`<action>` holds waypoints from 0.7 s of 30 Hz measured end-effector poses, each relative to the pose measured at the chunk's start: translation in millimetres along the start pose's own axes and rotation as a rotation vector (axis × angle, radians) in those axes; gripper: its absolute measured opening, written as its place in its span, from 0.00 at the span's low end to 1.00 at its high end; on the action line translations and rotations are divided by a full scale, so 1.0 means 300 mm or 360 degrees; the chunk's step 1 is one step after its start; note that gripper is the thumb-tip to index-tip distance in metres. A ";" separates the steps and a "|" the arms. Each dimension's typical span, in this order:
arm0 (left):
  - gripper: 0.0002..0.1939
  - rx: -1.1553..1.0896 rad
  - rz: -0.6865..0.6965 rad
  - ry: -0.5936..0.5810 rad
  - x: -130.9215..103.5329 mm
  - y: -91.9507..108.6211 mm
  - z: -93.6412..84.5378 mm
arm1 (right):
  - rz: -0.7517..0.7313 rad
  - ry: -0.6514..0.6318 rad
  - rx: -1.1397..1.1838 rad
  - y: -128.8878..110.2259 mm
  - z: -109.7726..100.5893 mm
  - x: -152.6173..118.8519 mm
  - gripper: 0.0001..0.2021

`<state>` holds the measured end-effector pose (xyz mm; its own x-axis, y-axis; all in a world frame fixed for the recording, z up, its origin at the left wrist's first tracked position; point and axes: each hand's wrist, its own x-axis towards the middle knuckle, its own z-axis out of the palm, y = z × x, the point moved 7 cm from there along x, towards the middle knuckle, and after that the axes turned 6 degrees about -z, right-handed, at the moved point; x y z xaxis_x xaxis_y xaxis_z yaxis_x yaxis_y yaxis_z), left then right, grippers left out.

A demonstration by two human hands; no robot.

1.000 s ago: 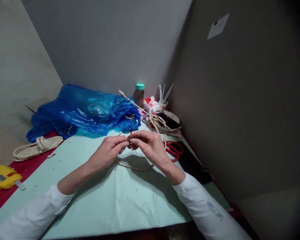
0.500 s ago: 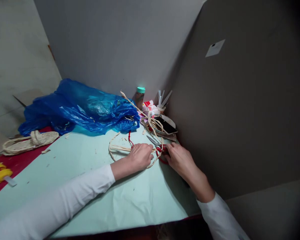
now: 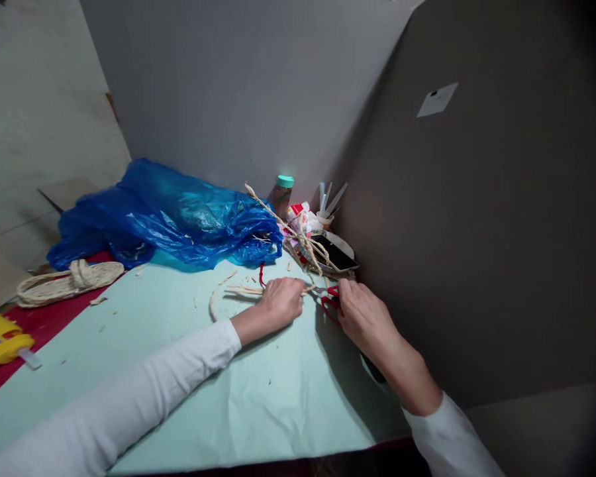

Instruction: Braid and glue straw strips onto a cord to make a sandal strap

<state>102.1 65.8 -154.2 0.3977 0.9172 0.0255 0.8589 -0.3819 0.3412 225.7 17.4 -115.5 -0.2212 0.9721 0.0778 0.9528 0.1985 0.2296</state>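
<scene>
My left hand [image 3: 283,303] is closed around pale braided cord [image 3: 248,291], whose ends stick out to the left of the fist. A short bit of cord shows on its right side, by the scissor blades. In my right hand [image 3: 365,315] are red-handled scissors [image 3: 331,306], with the blades pointing left toward the cord. Part of the cord curves over the table left of my left hand, and more of it runs up in loops to the back. A red string [image 3: 261,275] lies just behind my left hand.
Behind lie a blue plastic bag [image 3: 179,212], a jar with a green lid [image 3: 284,192], a phone [image 3: 335,253] and a cup of white sticks [image 3: 324,217]. On the left are a woven sole [image 3: 69,283] and a yellow tool [image 3: 2,341].
The scissors have moved from lying beside the cord into my right hand's grip, their blades now close to my left fist. The cord loop around my left hand has shifted. The view has moved slightly.
</scene>
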 end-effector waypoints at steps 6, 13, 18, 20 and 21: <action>0.18 -0.0204 -0.0278 0.0105 0.071 -0.219 -0.087 | 0.0065 0.0069 0.0123 0.108 -0.024 -0.139 0.06; 0.14 -0.0813 -0.0061 0.0165 -0.022 -0.247 -0.251 | -0.0018 0.0458 0.1855 0.050 -0.088 -0.108 0.24; 0.18 -0.1464 0.0027 0.0010 -0.156 -0.238 -0.296 | -0.0311 0.0317 0.1910 -0.125 -0.093 0.061 0.20; 0.17 -0.1867 -0.0006 -0.0007 -0.198 -0.247 -0.303 | -0.0402 0.0331 0.1852 -0.164 -0.089 0.096 0.19; 0.17 -0.1986 -0.0036 0.0000 -0.213 -0.252 -0.306 | -0.0436 0.0330 0.1828 -0.178 -0.085 0.105 0.18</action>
<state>-18.0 46.7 -95.4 0.3869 0.9221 0.0082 -0.0267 0.0024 0.9996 162.7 34.2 -100.4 -0.3744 0.8626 0.3404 0.4745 0.4936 -0.7289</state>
